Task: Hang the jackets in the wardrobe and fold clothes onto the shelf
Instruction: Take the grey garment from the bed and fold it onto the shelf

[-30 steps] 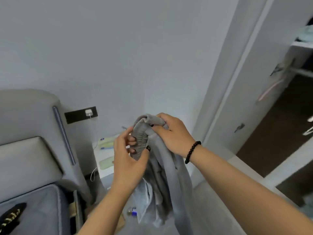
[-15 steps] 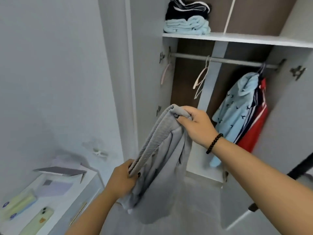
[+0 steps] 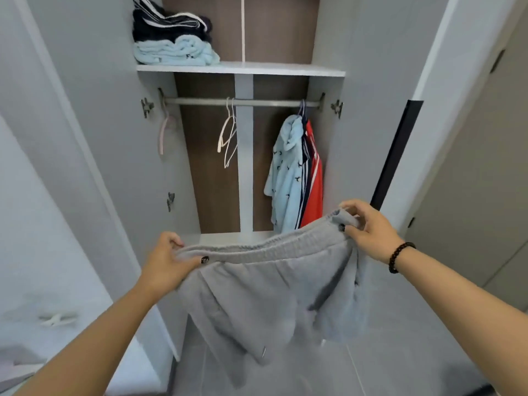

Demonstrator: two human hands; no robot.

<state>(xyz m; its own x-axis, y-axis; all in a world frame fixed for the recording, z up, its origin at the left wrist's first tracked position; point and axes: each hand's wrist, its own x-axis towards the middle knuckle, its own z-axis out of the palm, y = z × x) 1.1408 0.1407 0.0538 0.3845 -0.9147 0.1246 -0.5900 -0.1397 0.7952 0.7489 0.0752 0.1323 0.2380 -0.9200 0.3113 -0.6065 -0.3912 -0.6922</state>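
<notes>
Left hand (image 3: 168, 260) pinches one end of the waistband, and the grey sweatpants (image 3: 268, 287) stretch wide across to the right hand (image 3: 368, 227), fingers curled on the other end, legs dangling in front of the open wardrobe (image 3: 94, 115). Two folded piles (image 3: 174, 38) sit on the shelf (image 3: 280, 69). Three bare hangers (image 3: 228, 135) on the rail (image 3: 257, 102); jackets (image 3: 297, 172) hang far right.

Pale grey walls (image 3: 43, 195) at 9 o'clock; grey tiled floor (image 3: 400, 352) at 5; closed beige door (image 3: 480, 195) with dark edge strip (image 3: 395, 155) at 3. Soft, even light.
</notes>
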